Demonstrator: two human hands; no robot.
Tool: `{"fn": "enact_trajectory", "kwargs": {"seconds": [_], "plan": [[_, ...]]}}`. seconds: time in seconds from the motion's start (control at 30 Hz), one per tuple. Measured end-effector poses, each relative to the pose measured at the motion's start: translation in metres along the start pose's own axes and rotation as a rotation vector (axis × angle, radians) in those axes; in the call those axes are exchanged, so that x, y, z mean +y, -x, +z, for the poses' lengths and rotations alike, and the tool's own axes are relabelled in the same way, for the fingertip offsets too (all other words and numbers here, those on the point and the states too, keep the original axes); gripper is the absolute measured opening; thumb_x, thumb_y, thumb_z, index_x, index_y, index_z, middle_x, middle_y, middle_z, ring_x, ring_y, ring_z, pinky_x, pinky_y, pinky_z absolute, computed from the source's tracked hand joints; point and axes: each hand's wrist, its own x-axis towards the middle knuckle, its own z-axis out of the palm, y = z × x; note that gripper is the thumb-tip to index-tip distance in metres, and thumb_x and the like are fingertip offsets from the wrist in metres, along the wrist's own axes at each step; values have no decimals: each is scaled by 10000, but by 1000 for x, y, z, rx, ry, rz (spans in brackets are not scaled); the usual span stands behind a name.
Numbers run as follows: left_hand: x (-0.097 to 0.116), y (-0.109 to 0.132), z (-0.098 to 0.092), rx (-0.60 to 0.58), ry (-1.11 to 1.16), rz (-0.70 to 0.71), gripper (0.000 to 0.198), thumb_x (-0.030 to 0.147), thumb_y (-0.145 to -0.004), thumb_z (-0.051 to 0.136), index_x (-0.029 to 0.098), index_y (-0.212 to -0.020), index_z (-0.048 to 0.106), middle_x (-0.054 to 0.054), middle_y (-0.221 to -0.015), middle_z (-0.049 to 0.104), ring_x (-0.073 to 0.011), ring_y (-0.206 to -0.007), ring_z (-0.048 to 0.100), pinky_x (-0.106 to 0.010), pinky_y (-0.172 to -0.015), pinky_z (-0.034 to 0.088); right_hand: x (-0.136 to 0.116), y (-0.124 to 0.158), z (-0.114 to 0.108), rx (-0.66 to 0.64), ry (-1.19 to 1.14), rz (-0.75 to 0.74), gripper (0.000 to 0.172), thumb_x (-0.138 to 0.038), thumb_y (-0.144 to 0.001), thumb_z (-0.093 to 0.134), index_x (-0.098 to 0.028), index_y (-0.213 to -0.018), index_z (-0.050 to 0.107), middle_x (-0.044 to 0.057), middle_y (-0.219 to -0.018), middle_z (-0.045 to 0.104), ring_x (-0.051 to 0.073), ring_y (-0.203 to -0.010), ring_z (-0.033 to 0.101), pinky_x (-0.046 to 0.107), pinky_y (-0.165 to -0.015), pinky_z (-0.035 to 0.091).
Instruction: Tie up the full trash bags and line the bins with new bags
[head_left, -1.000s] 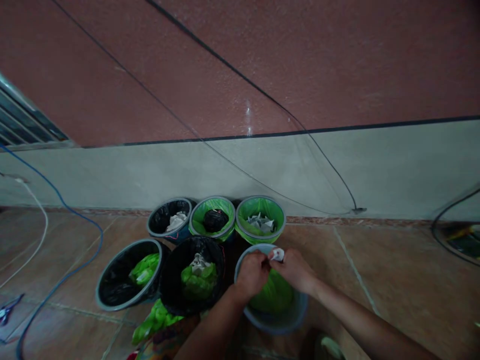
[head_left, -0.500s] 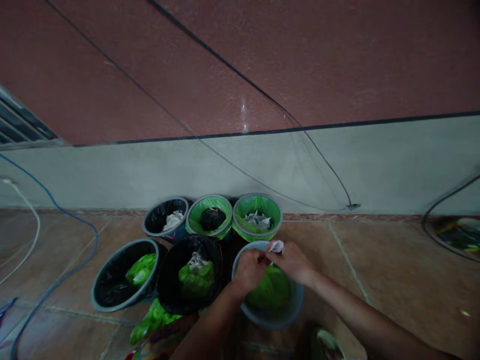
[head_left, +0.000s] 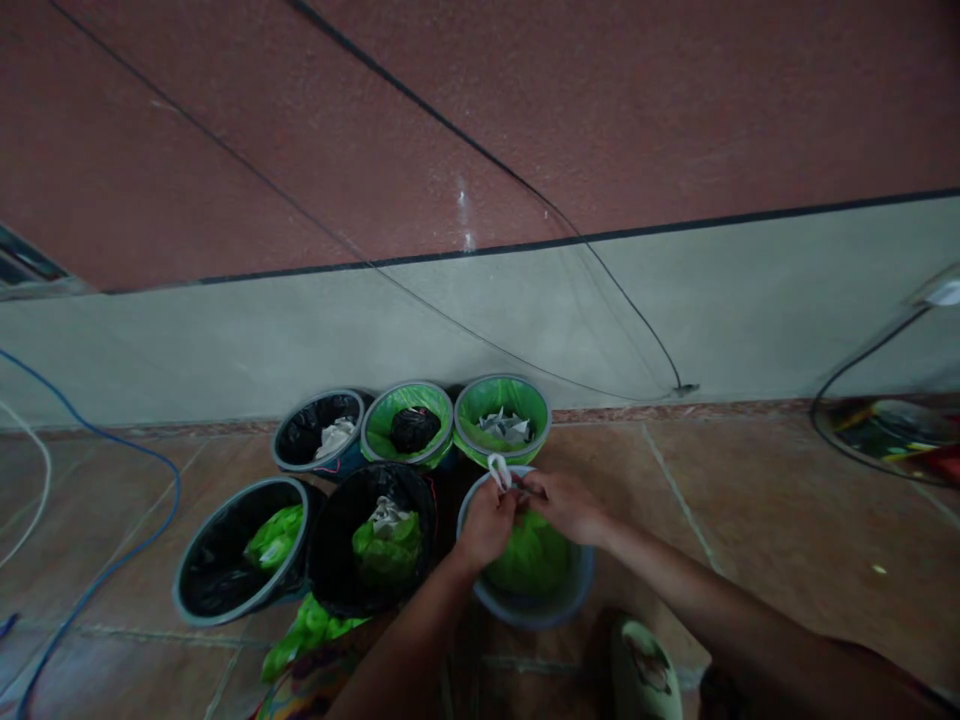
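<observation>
Both my hands meet over a grey bin [head_left: 570, 592] with a green bag [head_left: 529, 555] in it. My left hand [head_left: 486, 522] is closed and pinches a small white scrap of paper or plastic [head_left: 498, 468] that sticks up above its fingers. My right hand [head_left: 568, 505] is closed too, its fingertips touching the left hand at the same white scrap. Both forearms reach in from the bottom of the picture.
Five more bins stand to the left and behind: two black-lined ones [head_left: 225, 600] [head_left: 330, 590] in front, a black-lined one [head_left: 289, 455] and two green-lined ones [head_left: 442, 430] [head_left: 536, 400] along the wall. A loose green bag [head_left: 304, 630] lies on the tiles. Blue and white cables [head_left: 112, 565] run at left.
The white scrap has shifted from my right fingers toward my left hand and now stands upright above it. My view has swung slightly right and down.
</observation>
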Motion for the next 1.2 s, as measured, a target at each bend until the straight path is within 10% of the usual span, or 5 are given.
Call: {"fn": "enact_trajectory", "kwargs": {"seconds": [0.37,0.8,1.2], "plan": [[14,7,-4,136,491,-330,229,223,-566,771,122,-759,699,-18,-651,676,-131,-609,622,-267,-643,475,-4,8,-10,-44,72,6,201,-298,-843,605,-242,-757,778,15,-773,763,171,-737,656,261,-665,410],[2,3,-5,36,48,20,101,123,-658,600,150,-716,678,11,-695,653,-117,-661,553,-237,-650,429,0,3,2,-4,73,9,308,-156,-875,456,-221,-977,739,48,-961,745,189,-912,660,279,-796,441],[5,15,8,155,-116,168,209,91,-769,520,177,-847,694,-37,-866,698,-152,-817,635,-265,-786,488,5,-4,15,-97,-353,107,227,-114,-857,423,-166,-729,604,-20,-605,584,108,-537,548,219,-533,388]]}}
